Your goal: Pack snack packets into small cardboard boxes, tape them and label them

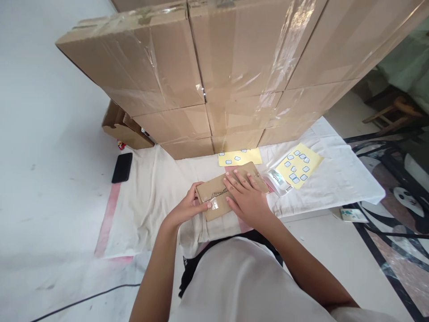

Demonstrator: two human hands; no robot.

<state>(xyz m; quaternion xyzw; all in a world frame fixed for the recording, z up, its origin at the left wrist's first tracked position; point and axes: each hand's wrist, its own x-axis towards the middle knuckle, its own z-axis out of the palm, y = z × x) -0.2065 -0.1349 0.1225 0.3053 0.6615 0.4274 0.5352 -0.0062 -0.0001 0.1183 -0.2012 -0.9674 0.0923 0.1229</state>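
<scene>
A small flat cardboard box point(219, 184) lies at a slant on the cloth close to my body, with a torn strip along its top and a bit of clear tape. My left hand point(191, 205) grips its left end, thumb on top beside the tape and fingers round the far edge. Flat on the top of the box, toward its right end, rests my right hand point(246, 194) with fingers spread. Just right of the box is a white packet or roll point(279, 181) whose kind I cannot make out. Beside it lies a yellow sheet with blue-outlined stickers point(295, 165).
A tall wall of taped cardboard boxes point(241, 80) stands at the back of the cloth-covered table point(144, 214). Another yellow sheet point(246, 157) lies at its foot. A black phone point(122, 167) and an open carton point(125, 127) are at the left. A panda-patterned mat point(402, 223) covers the floor at right.
</scene>
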